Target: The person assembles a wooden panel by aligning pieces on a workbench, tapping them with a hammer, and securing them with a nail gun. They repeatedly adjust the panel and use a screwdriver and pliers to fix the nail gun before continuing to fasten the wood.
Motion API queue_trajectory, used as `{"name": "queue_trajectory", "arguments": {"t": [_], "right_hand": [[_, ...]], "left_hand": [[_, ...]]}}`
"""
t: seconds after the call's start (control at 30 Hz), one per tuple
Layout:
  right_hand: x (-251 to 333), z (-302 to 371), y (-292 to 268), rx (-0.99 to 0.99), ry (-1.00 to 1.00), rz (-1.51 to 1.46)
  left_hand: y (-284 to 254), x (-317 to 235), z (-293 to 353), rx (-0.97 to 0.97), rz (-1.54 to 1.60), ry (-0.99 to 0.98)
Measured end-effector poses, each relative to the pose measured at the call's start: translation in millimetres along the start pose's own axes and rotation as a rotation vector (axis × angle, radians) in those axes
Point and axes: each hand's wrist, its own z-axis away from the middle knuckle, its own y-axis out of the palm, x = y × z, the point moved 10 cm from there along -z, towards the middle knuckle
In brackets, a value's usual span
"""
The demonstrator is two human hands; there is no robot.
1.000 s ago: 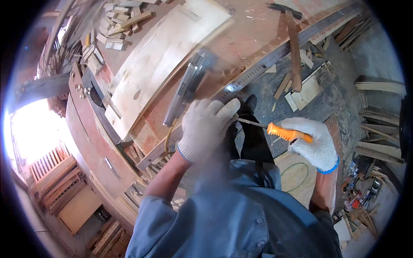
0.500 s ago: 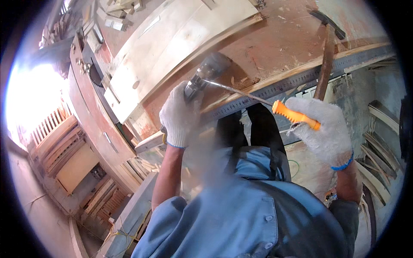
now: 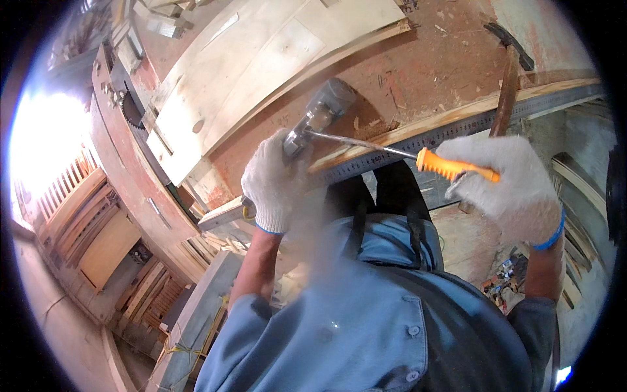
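Note:
My left hand point(image 3: 271, 176), in a white knitted glove, is wrapped round a grey and silver tool point(image 3: 321, 112) with a blocky, rounded end; its exact kind is unclear. My right hand point(image 3: 506, 186), gloved too, grips a screwdriver point(image 3: 450, 164) by its orange ribbed handle. The metal shank runs leftward, and its tip meets the tool's silver part, just beyond my left fingers. Both hands are above the near edge of a reddish-brown workbench point(image 3: 418, 72). Below them a long steel ruler point(image 3: 431, 138) lies along that edge.
A hammer point(image 3: 506, 98) with a wooden handle lies at the bench's right, its handle overhanging the edge. Pale wooden boards point(image 3: 261, 72) cover the far left of the bench. A toothed saw blade point(image 3: 129, 108) stands farther left. Curved wood strips point(image 3: 578, 179) lean at the right.
My right hand and the screwdriver handle have shifted a little right, and the shank lies flatter. The tip stays at the tool. The whole view has shifted slightly.

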Motion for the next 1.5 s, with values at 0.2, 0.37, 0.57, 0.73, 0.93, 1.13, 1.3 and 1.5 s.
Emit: {"name": "queue_trajectory", "arguments": {"t": [0.2, 0.37, 0.57, 0.73, 0.93, 1.13, 1.3, 1.5], "right_hand": [[-55, -30, 1, 0.175, 0.314, -0.354], [-96, -31, 27, 0.172, 0.309, -0.612], [-82, -12, 20, 0.093, 0.370, -0.511], [-69, -10, 20, 0.091, 0.355, -0.472], [-51, -4, 13, 0.047, 0.324, -0.296], [3, 30, 49, -0.209, -0.066, 0.216], [-3, 37, 106, -0.273, 0.049, 0.092], [-33, 46, 120, -0.341, 0.183, -0.223]], "left_hand": [[-3, -2, -1, 0.013, 0.064, -0.025], [-3, -5, -3, 0.026, 0.065, -0.040], [-1, -2, -1, 0.004, -0.014, 0.027], [-6, -4, -1, -0.015, -0.001, 0.070], [-2, 0, -8, 0.148, 0.125, 0.043], [6, 21, -20, 0.375, 0.185, -0.141], [2, 18, -25, 0.385, 0.237, -0.128], [6, 10, -17, 0.406, 0.190, -0.010]]}}
